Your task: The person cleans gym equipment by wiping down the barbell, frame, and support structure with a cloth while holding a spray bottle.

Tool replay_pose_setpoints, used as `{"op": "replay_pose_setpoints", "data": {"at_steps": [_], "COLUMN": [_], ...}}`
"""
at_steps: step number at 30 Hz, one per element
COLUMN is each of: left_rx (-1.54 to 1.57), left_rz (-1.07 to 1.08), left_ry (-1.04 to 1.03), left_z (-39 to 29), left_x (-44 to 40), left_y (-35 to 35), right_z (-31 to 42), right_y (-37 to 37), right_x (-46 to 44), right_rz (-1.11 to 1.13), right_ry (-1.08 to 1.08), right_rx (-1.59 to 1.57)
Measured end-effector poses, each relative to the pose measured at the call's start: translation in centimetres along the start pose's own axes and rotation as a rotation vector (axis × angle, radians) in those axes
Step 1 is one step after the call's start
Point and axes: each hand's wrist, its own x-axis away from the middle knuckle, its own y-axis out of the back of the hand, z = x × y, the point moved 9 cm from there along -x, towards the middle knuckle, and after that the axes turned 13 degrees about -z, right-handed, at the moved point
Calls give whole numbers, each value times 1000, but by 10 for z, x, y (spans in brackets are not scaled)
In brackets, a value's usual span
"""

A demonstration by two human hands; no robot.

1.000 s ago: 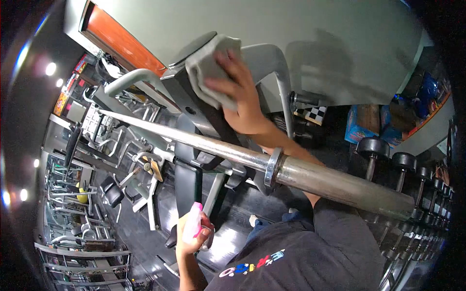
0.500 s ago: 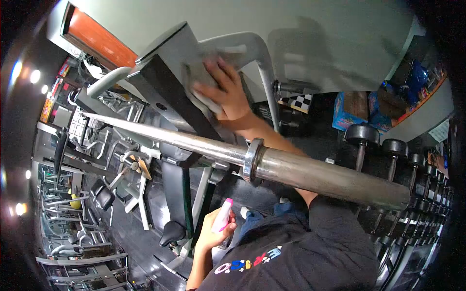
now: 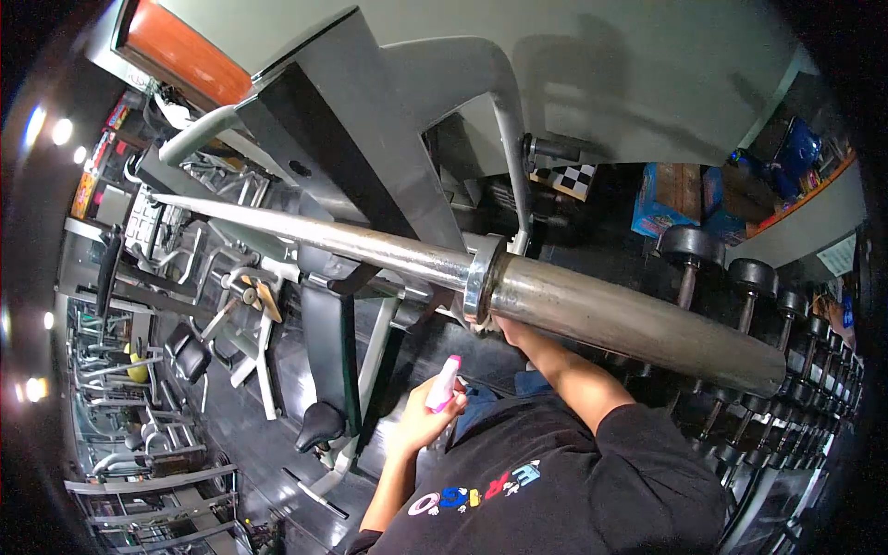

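Note:
My left hand (image 3: 430, 413) is closed around a small spray bottle (image 3: 445, 384) with a pink top, held upright in front of my body. A long steel barbell (image 3: 379, 245) crosses the view, its collar (image 3: 483, 277) and thick end sleeve nearest me. Behind and below that collar is my right hand (image 3: 507, 329), mostly hidden by the bar. A pale edge of cloth (image 3: 483, 326) shows beside it; the fingers themselves are out of sight. Beyond the bar rises the grey frame (image 3: 375, 111) of a bench rack.
A black padded bench (image 3: 328, 351) with a small seat (image 3: 320, 426) stands below the bar. Dumbbells (image 3: 754, 277) line a rack on the right. Blue boxes (image 3: 661, 217) sit near the wall. More gym machines (image 3: 148, 398) fill the left side.
My right hand has left the grey upright, where it pressed a cloth, and come down toward me behind the barbell's collar. My left hand with the spray bottle has risen slightly to the right.

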Motion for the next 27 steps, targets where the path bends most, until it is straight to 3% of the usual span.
{"op": "replay_pose_setpoints", "data": {"at_steps": [10,12,16,19,26,27], "left_rx": [-10,-53,77,135,274,325], "left_rz": [-30,7,108,183,256,297], "left_ry": [76,34,16,0,2,106], "left_z": [43,49,54,61,89,97], "left_x": [0,2,6,5,-9,-9], "left_y": [10,14,19,30,33,30], "right_z": [10,-32,-81,-74,-11,-2], "right_y": [39,43,50,66,41,38], "right_x": [22,55,144,203,258,263], "right_rz": [-46,176,187,36,144,90], "right_ry": [490,-672,-835,-954,-826,-824], "right_rx": [421,-620,-658,-581,-399,-469]}}
